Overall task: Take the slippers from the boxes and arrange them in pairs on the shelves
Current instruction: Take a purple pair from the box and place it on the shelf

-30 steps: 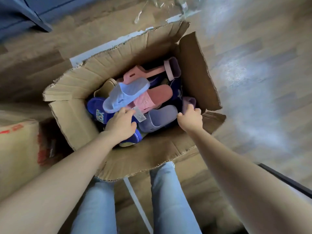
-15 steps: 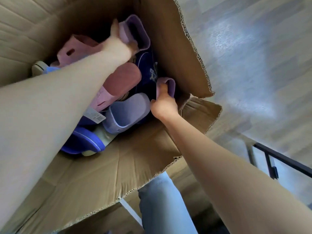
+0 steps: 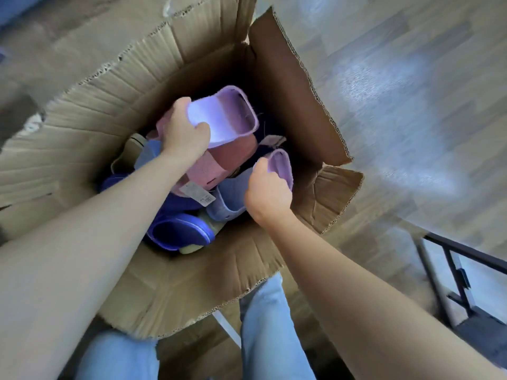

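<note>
The left hand (image 3: pixel 183 133) and right hand (image 3: pixel 267 193) are bare, and both forearms are uncovered right to the picture's edge. Pale, washed-out blue jeans (image 3: pixel 271 325) cover both legs, which show just below the near flap of the box (image 3: pixel 192 283). The cloth is plain and unmarked.

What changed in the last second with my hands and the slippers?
The left hand reached across the box to the far lilac slipper, gripped it and raised it. The right hand still grips the other lilac slipper; the box itself stays put.
</note>
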